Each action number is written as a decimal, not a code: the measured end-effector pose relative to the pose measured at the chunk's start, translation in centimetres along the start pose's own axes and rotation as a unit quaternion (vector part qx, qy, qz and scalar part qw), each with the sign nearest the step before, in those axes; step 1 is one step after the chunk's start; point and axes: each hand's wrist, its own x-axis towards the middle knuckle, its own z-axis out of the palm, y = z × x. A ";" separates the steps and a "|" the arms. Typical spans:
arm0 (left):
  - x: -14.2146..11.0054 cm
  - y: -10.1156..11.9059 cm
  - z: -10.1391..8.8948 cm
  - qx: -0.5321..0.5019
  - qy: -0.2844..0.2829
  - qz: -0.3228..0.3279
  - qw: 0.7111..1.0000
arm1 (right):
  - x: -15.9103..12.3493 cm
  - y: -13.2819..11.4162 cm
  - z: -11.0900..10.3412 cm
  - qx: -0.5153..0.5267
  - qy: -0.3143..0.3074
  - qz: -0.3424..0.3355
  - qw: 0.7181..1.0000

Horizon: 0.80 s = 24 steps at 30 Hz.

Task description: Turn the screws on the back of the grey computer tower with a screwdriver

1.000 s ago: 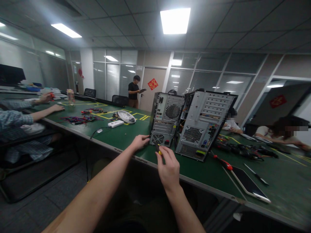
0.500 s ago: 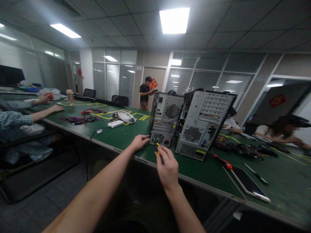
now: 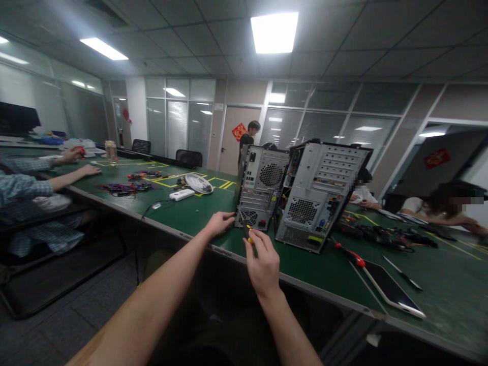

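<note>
My right hand is closed around the black-and-yellow handle of a screwdriver. The screwdriver points up at the lower back panel of the smaller computer case, near its power-supply fan grille. At that case's lower left edge is my left hand, fingers stretched out and their tips against the case. The screwdriver's tip is too small to make out clearly. A larger computer case stands upright just to the right, its back panel also facing me.
On the green table to the right lie a red-handled screwdriver, a phone, another thin tool and black cables. Leftward are a white fan guard, a power strip and wires. Co-workers sit at both sides.
Both my hands and the screwdriver stay in nearly the same place. The standing person in the background has moved right, partly behind the smaller case.
</note>
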 end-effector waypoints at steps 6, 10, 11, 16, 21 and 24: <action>0.2 -0.3 0.1 0.007 0.000 -0.002 1.000 | 0.0 0.0 0.0 0.001 0.000 0.000 1.000; 0.3 -0.4 0.1 0.007 -0.002 0.007 1.000 | -0.1 0.0 0.1 0.006 -0.006 0.004 1.000; 0.3 -0.4 0.1 0.006 -0.003 0.007 1.000 | -0.1 0.1 0.1 0.007 -0.008 0.005 1.000; 0.1 -0.1 0.1 0.001 -0.003 -0.001 1.000 | -0.3 0.1 0.1 0.008 -0.007 0.027 1.000; -0.2 0.6 -0.1 0.008 0.000 -0.008 1.000 | -0.5 0.2 0.2 0.015 -0.003 0.051 0.999; -0.3 0.7 -0.1 0.008 -0.001 -0.004 1.000 | -0.3 0.1 0.1 0.005 -0.002 0.030 1.000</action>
